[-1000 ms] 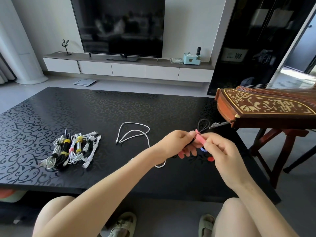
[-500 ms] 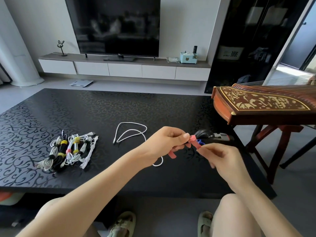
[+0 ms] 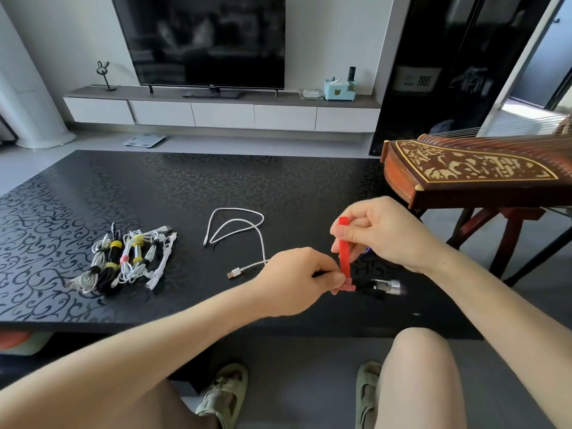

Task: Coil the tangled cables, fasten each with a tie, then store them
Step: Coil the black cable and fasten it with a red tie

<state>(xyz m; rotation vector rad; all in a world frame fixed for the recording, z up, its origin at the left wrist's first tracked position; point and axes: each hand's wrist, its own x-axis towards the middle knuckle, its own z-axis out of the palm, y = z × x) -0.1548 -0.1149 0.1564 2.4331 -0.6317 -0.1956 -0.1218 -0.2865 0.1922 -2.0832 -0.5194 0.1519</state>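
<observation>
Far to the left of both hands, a cluster of tied cable bundles [image 3: 123, 261] lies on the black patterned table [image 3: 216, 187], white and dark coils cinched with yellow and pink ties, well apart from the grip. Between that cluster and the hands sprawls a loose white cable [image 3: 244, 233], uncoiled, its USB plug end near the left wrist but not touching it.

The left hand [image 3: 297, 281] is pinched tight, thumb and fingertips closed on the lower end of a red tie [image 3: 344, 253] and on a dark cable [image 3: 365, 286] (how many loops of it are gathered inside the fist cannot be told). Just right of that pinch the dark cable's end sticks out, finishing in a silver plug [image 3: 388, 286] that hangs just above the table.

The red tie stands nearly upright from the left hand's pinch to the right hand [image 3: 380, 233], which is above and slightly right of the left. The right thumb and forefinger are closed narrowly on the strap's upper part, its top tip poking out above the fingers. The strap looks pulled straight between the two grips.

Right of the hands, a wooden stringed instrument [image 3: 476, 171] sits on a stand beside the table
</observation>
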